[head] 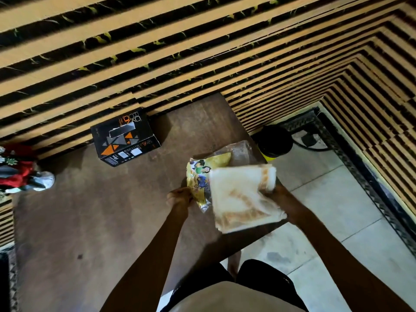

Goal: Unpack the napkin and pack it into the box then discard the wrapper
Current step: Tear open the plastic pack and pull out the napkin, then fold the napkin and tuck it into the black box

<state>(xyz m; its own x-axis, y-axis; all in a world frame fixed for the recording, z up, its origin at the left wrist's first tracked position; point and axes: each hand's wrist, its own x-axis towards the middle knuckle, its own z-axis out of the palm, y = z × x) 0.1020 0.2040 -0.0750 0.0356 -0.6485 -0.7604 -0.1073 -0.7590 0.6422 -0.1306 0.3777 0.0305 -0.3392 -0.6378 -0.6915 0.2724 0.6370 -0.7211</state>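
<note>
A stack of white napkins (pixel 240 197) with tan printed bands is held above the right part of the brown table (pixel 90 221). My right hand (pixel 278 192) grips the stack from underneath at its right side. A yellow printed plastic wrapper (pixel 202 174) with a clear end hangs beside the stack on its left, and my left hand (pixel 180 195) pinches the wrapper's lower edge. The napkins are out of the wrapper. A black box (pixel 125 137) with orange and grey triangles stands at the back of the table against the wall, a slot visible in its top.
A black bin with a yellow band (pixel 273 144) stands on the tiled floor just past the table's right edge. A red and white figurine (pixel 22 172) sits at the table's left edge. The striped wall runs behind the table.
</note>
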